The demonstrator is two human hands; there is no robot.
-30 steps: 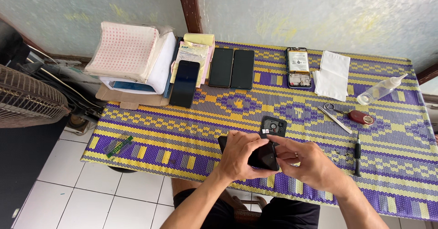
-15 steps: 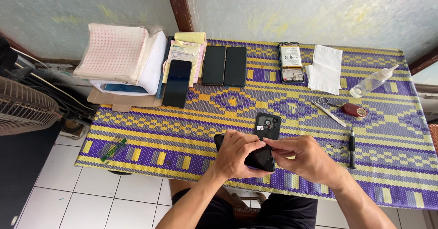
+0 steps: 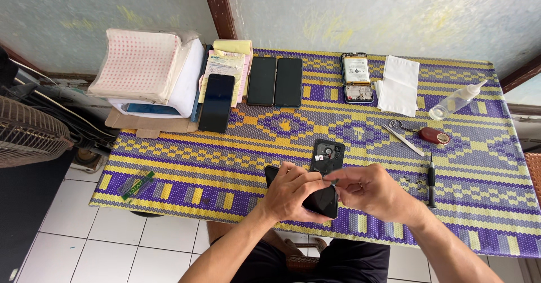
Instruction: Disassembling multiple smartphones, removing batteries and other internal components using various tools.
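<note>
Looking down at the table [image 3: 484, 204] with its purple and yellow woven mat, I've got both hands meeting over a black phone [image 3: 321, 199] near the 6 o'clock edge. My left hand [image 3: 293, 193] is wrapped over the phone's left side, fingers curled down onto it, so that one is clearly gripping the phone. My right hand [image 3: 369, 191] sits just beside it at roughly 3 o'clock, thumb and forefinger pinched together on something tiny and dark right at the phone's upper right corner; too small for me to say what it is. The phone's long axis runs roughly from 10 o'clock to 4 o'clock, tilted a bit, and the pinch point lies towards its 1 o'clock side, so the right hand is the one closer to that spot while the left just steadies. Touching or nearly touching the phone at 12 o'clock is a separate black back cover [image 3: 327, 155] lying flat, inner side up. Off at 3 o'clock a small screwdriver [image 3: 431, 180] lies well apart from my fingers, and further up there are tweezers [image 3: 402, 138], a red-brown pick-like tool [image 3: 433, 136] and a clear bottle [image 3: 454, 102]. Along the far edge sit three dark phones [image 3: 275, 81], an opened phone [image 3: 357, 77] and a white cloth [image 3: 399, 85].
</note>
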